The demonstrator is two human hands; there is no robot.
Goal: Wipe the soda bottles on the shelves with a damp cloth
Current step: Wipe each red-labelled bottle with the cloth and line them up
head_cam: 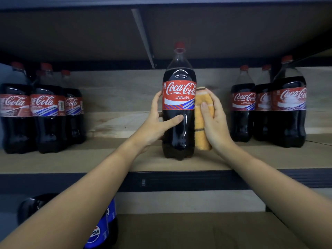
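1. Coca-Cola bottle (178, 112) upright at mid-shelf (107, 162), near the front edge; red cap on, dark cola filling it to the shoulder.
2. Left hand (158, 123): grip wrapped round the bottle's left side, thumb across the front below the label.
3. Right hand (213, 121): grip closed on a folded orange cloth (203, 121), pressed against the bottle's right side.
4. Left bottle group (43, 112) and right bottle group (269, 106) well apart from it, all capped, dark-filled.
5. Pepsi bottles (100, 230) on the lower shelf, partly hidden by the left forearm.
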